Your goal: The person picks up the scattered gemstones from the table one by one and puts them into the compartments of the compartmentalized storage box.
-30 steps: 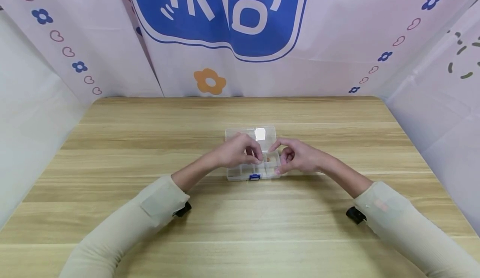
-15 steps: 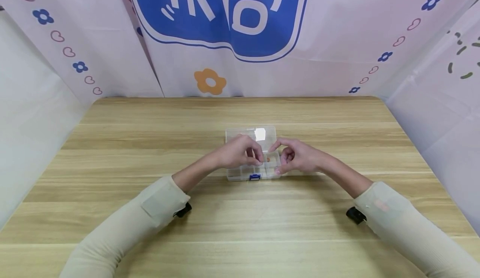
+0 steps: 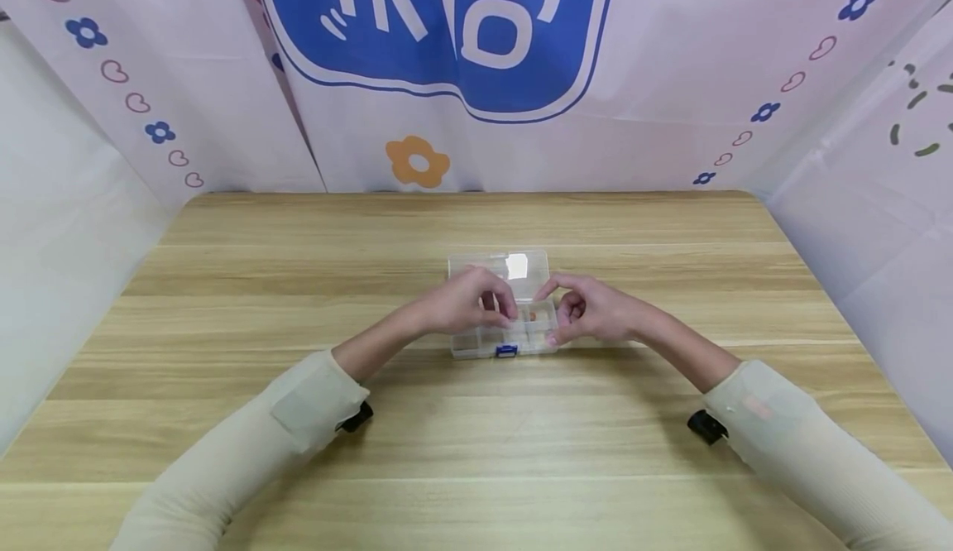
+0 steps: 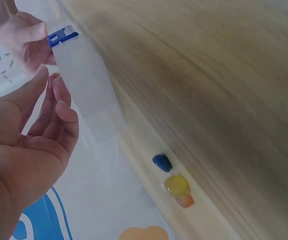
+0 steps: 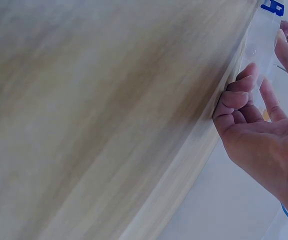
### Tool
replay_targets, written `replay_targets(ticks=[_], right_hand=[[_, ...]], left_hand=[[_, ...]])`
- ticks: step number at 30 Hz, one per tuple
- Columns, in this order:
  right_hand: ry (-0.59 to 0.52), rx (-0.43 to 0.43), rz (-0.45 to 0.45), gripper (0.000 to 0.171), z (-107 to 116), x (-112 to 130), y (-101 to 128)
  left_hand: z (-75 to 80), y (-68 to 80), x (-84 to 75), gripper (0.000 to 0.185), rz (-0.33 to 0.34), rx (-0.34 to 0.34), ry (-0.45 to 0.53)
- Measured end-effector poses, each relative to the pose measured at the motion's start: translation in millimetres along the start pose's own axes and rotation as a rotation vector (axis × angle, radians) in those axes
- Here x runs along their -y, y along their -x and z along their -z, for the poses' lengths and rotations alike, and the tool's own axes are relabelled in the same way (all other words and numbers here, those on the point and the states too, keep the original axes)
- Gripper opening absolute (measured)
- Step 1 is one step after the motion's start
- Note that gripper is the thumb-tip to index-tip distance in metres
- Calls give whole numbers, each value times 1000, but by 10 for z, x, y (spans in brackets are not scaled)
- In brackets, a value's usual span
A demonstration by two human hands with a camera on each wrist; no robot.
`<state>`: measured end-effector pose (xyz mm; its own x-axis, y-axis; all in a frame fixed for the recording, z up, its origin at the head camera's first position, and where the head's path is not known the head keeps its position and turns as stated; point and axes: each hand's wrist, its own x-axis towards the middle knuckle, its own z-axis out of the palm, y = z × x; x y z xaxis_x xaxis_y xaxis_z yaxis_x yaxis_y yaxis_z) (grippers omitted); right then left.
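Note:
A clear plastic compartment box [image 3: 466,342] with a blue latch [image 3: 506,352] lies on the table, its lid [image 3: 487,263] folded back. Over the box is my left hand [image 3: 476,299], thumb and forefinger tips close together; in the left wrist view a small gap shows between these fingertips [image 4: 41,70], with nothing visible in it. My right hand [image 3: 599,309] holds the box's right end between thumb and forefinger, other fingers curled. Something small and orange [image 3: 532,317] lies in the back right compartment. What else the box contains is hidden or unclear.
In the left wrist view, a dark blue stone [image 4: 162,162], a yellow one [image 4: 176,185] and an orange one [image 4: 185,200] lie on the wooden table beyond the box. The head view does not show them. A printed cloth [image 3: 648,79] hangs behind the table's far edge.
My left hand has shifted slightly left over the box, uncovering more of its middle compartments. My right hand and the box have stayed in place.

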<state>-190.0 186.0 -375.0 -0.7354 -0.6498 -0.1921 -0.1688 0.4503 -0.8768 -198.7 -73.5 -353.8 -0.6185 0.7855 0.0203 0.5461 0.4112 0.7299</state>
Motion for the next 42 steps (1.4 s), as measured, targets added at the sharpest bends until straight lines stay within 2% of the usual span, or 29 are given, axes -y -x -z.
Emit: replay_targets(ticks=[8,15,30,42], right_hand=[[-6,-4,0,54,0,-6,1],[-8,-7,7,54,-2,-5,9],[0,-6,7,53,-4,0,-1],[-2,-5,0,54,-4,-2,8]], left_hand=[[95,150,62,4,-11,-19,-3],[166,324,111,4,58,-55,12],[283,608,215,4,136,-107,-23],[344,823,387,5,125,-130,-47]])
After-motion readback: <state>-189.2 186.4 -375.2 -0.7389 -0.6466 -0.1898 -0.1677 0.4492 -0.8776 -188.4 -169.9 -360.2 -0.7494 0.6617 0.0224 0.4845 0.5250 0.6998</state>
